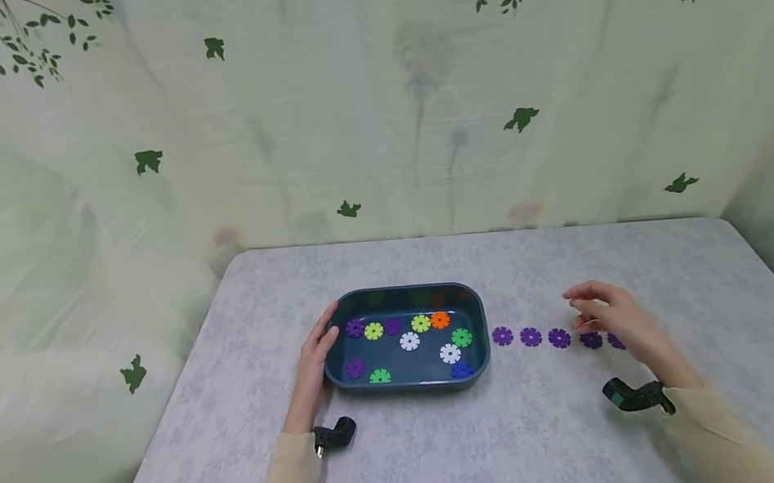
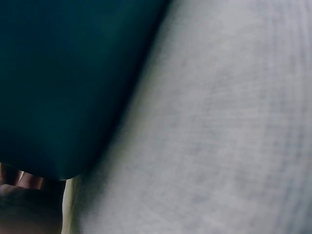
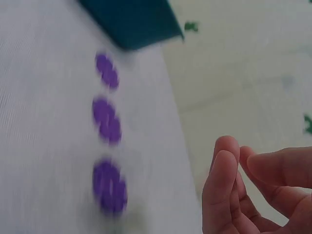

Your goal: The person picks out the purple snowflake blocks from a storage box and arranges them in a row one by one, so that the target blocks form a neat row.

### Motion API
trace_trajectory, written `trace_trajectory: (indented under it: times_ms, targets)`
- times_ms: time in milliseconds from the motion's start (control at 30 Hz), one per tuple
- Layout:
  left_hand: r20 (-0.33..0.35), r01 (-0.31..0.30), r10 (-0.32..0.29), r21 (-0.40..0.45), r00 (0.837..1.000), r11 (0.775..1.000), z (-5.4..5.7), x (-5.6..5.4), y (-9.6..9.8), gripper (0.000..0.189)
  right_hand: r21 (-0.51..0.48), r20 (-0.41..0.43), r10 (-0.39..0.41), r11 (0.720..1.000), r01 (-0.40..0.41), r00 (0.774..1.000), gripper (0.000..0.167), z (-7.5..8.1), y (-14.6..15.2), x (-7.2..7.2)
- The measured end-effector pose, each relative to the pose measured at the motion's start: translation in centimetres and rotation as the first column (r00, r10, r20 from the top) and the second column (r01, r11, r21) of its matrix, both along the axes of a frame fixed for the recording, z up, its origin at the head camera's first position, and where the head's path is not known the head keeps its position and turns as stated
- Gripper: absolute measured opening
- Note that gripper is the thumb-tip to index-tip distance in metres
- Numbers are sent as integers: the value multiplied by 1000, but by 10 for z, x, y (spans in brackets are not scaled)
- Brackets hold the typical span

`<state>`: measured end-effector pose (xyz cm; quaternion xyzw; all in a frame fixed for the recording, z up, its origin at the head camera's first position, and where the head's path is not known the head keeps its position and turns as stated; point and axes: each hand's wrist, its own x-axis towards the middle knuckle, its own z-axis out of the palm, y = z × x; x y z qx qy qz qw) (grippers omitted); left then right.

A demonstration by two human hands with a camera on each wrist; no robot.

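The dark teal tray point(image 1: 396, 360) holds several notched plastic discs in purple, yellow, white, green, orange and blue. My left hand point(image 1: 311, 363) grips the tray's left side, thumb over the rim; in the left wrist view the tray's outer wall point(image 2: 63, 83) hides most of its fingers point(image 2: 30, 181). A row of purple discs point(image 1: 530, 337) runs rightward from the tray across the table. Above the right end of this row hovers my right hand point(image 1: 621, 320), covering part of the last discs. In the right wrist view, its loosely bent fingers point(image 3: 222, 190) and thumb hold nothing visible.
The grey table point(image 1: 463, 462) extends on all sides of the tray. A pale curtain point(image 1: 369, 112) with leaf prints hangs behind the table's back edge and down both sides. Each wrist carries a small black camera point(image 1: 339, 432).
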<state>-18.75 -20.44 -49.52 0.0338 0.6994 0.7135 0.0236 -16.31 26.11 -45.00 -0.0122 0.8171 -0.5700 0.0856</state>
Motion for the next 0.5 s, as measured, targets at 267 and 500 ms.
trace_trajectory:
  times_ms: [267, 500]
  targets:
    - [-27, -11, 11, -11, 1000, 1000, -8, -3, 1, 44, -146, 7, 118, 983, -115, 993, 32, 13, -76, -18]
    - [-25, -21, 20, -10, 999, 1000, -8, -3, 1, 44, -244, 46, 266, 938, -248, 963, 34, 25, -147, -33]
